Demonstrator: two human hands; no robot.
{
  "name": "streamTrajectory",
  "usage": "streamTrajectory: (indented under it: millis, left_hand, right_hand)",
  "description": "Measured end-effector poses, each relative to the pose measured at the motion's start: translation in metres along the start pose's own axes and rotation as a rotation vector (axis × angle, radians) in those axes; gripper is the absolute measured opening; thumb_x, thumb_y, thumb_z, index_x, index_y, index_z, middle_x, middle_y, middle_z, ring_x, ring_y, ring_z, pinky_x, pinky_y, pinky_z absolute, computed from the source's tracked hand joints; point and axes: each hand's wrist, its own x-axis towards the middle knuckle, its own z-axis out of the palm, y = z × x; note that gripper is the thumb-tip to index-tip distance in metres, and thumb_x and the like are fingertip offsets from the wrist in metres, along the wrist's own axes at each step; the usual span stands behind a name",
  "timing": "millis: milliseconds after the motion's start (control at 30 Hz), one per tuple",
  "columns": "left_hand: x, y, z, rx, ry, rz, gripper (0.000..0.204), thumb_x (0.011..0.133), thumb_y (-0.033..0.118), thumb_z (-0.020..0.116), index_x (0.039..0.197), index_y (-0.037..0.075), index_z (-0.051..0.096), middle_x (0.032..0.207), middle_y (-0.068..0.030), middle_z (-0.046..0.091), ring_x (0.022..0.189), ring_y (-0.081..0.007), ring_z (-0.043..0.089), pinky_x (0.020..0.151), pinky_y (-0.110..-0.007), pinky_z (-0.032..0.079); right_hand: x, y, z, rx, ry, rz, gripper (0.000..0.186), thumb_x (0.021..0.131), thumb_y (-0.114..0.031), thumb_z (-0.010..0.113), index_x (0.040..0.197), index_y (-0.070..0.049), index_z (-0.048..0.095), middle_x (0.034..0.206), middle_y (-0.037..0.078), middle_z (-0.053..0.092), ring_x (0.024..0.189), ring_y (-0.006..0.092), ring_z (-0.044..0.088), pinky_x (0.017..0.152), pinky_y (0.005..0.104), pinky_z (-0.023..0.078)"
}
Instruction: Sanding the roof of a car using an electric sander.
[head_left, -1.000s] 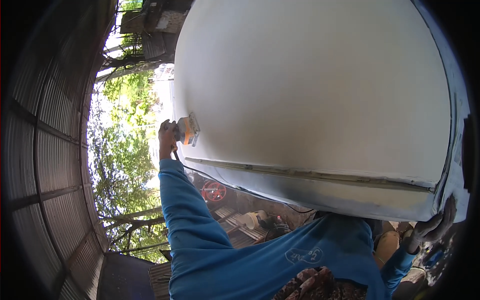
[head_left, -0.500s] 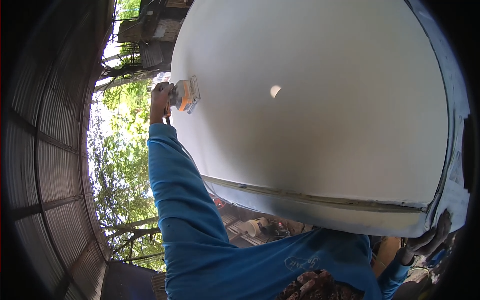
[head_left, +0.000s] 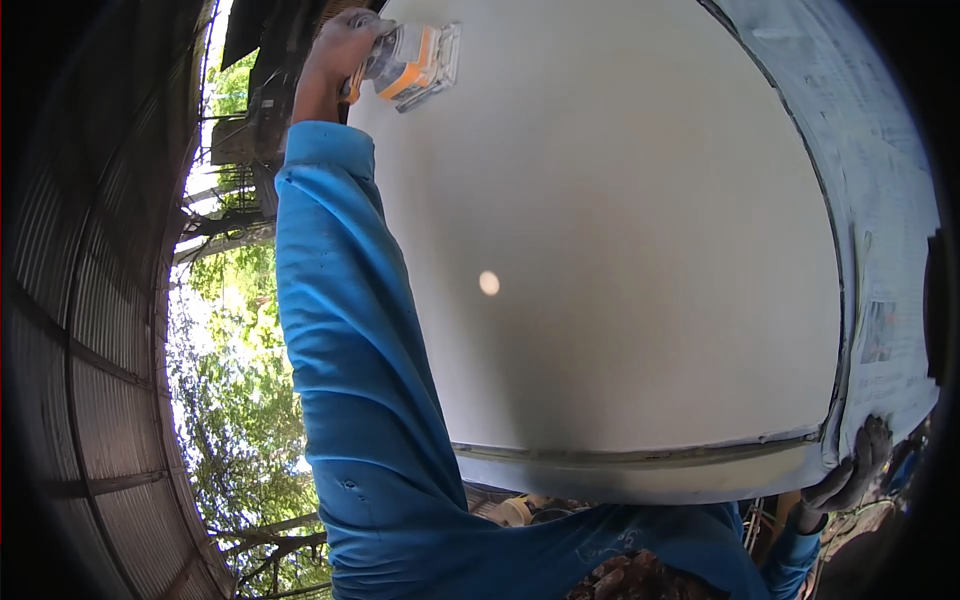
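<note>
My left hand (head_left: 345,45) is wrapped around an orange and grey power sander (head_left: 410,68) with a squarish pad. Its pad lies against the far left part of a large, smooth white panel (head_left: 620,220) that looks like a car roof. In a blue sleeve, my left arm (head_left: 345,270) stretches along the panel's left edge. At the panel's near right corner, my right hand (head_left: 855,468), greyish from a glove or dust, rests with its fingers stretched over the edge of the masking paper (head_left: 885,370). Part of that hand's palm is hidden.
A dark seam (head_left: 640,455) crosses the panel's near side, with a pale rim (head_left: 650,485) below it. Corrugated metal sheeting (head_left: 100,330) stands at the left, with green trees (head_left: 240,370) beyond. A pale bucket (head_left: 512,512) shows below the rim.
My left hand has carried the sander farther away along the panel's left side, the arm now reaching longer. My right hand stays at the near right corner. The whole view has shifted.
</note>
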Motion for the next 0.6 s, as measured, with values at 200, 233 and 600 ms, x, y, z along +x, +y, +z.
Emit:
streamTrajectory:
  millis: [200, 233, 600]
  left_hand:
    - [0.028, 0.123, 0.027, -0.107, -0.059, 0.267, 0.029, 0.080, 0.017, 0.076, 0.100, -0.001, 0.066, 0.084, -0.0106, 0.069, 0.078, -0.0190, 0.065, 0.069, -0.035, 0.051]
    - [0.034, 0.138, 0.028, 0.088, -0.034, 0.203, 0.026, 0.080, 0.018, 0.076, 0.096, -0.001, 0.067, 0.083, -0.0092, 0.068, 0.076, -0.0180, 0.063, 0.067, -0.034, 0.050]
    - [0.112, 0.053, 0.023, -0.014, -0.037, 0.193, 0.029, 0.082, 0.019, 0.074, 0.102, -0.001, 0.067, 0.091, -0.0096, 0.069, 0.081, -0.0155, 0.064, 0.074, -0.032, 0.052]
  right_hand:
    - [-0.007, 0.003, -0.003, 0.017, -0.014, 0.040, 0.042, 0.092, -0.020, 0.039, 0.114, 0.010, 0.061, 0.120, 0.025, 0.063, 0.115, 0.0410, 0.058, 0.104, 0.0583, 0.042]
    - [-0.007, 0.003, -0.003, 0.042, 0.006, 0.058, 0.042, 0.092, -0.020, 0.039, 0.114, 0.009, 0.060, 0.121, 0.024, 0.062, 0.116, 0.0413, 0.057, 0.104, 0.0587, 0.042]
    - [-0.013, 0.000, -0.011, -0.014, -0.068, 0.092, 0.043, 0.093, -0.022, 0.039, 0.114, 0.008, 0.060, 0.122, 0.025, 0.062, 0.116, 0.0425, 0.056, 0.105, 0.0616, 0.040]
